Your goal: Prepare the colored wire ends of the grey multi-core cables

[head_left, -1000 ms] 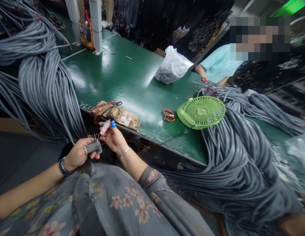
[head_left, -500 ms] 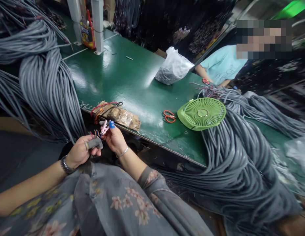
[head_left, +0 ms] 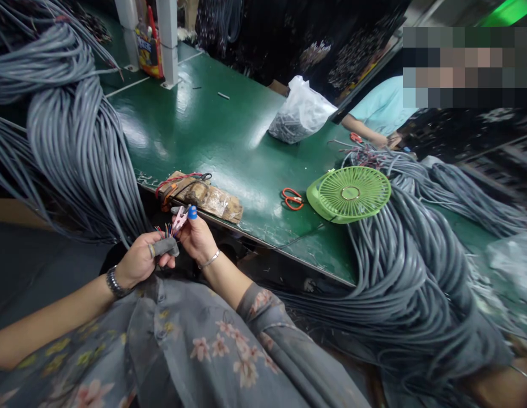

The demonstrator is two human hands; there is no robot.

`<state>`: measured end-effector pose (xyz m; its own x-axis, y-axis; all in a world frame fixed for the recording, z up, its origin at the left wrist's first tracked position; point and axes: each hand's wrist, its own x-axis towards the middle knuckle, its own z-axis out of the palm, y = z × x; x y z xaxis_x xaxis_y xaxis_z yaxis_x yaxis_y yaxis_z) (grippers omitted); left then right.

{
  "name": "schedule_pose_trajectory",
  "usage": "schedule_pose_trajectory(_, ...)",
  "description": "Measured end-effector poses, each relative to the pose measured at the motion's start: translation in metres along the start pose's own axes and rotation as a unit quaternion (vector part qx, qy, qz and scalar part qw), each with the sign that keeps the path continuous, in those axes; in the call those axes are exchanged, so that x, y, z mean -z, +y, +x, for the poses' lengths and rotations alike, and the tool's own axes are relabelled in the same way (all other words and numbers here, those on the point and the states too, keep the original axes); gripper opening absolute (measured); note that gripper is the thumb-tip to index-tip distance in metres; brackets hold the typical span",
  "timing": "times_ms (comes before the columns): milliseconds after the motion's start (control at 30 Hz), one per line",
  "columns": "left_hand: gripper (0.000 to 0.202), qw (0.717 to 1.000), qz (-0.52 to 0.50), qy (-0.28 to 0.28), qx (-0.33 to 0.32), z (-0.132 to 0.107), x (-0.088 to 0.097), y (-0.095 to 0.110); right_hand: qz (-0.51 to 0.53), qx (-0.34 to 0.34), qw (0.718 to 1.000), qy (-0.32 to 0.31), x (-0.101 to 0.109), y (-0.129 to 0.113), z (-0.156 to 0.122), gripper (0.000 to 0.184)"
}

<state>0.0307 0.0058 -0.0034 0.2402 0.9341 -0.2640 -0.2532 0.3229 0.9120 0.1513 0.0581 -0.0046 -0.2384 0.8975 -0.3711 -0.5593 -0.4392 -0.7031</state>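
Note:
My left hand [head_left: 140, 260], its thumb in a grey finger cover [head_left: 164, 247], is closed round a bunch of thin coloured wires [head_left: 165, 229] whose ends fan upward. Close beside it, my right hand [head_left: 198, 241] pinches a small pink clip-like tool [head_left: 179, 220] at the wires. A blue covering [head_left: 192, 212] wraps the tip of my right thumb. Whether the tool's jaws touch a wire is too small to tell. Both hands are just off the front edge of the green table [head_left: 229, 141], near a taped wooden block [head_left: 216, 204] with red and black leads.
Thick bundles of grey cable hang at the left [head_left: 80, 130] and right [head_left: 399, 266]. On the table are orange-handled scissors [head_left: 293, 199], a green fan [head_left: 351, 194] and a white plastic bag [head_left: 301, 110]. A co-worker in a light blue shirt [head_left: 385, 105] is across the table.
My hands stay together at the wires, with only slight shifts of the right hand and pink tool. The co-worker's arm and hand have shifted, and the view has tilted slightly.

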Motion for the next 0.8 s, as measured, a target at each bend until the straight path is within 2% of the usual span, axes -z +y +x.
schedule_pose_trajectory(333, 0.032, 1.0, 0.024, 0.01, -0.017, -0.012, 0.003, -0.002, 0.024, -0.071, 0.997, -0.004, 0.002, -0.008, -0.004, 0.049)
schedule_pose_trajectory(500, 0.034, 0.999, -0.002, 0.043, -0.03, -0.015, -0.002, 0.003, -0.01, -0.03, 0.999, -0.014, 0.002, -0.008, -0.006, 0.033)
schedule_pose_trajectory(667, 0.04, 0.997, 0.012, 0.052, -0.049, -0.013, -0.004, 0.004, -0.036, -0.015, 0.999, -0.032, 0.003, -0.007, -0.006, 0.032)
schedule_pose_trajectory(800, 0.036, 0.997, 0.006, 0.064, -0.044, -0.012, -0.004, 0.004, -0.023, -0.017, 0.999, -0.027, 0.003, -0.007, -0.006, 0.027)
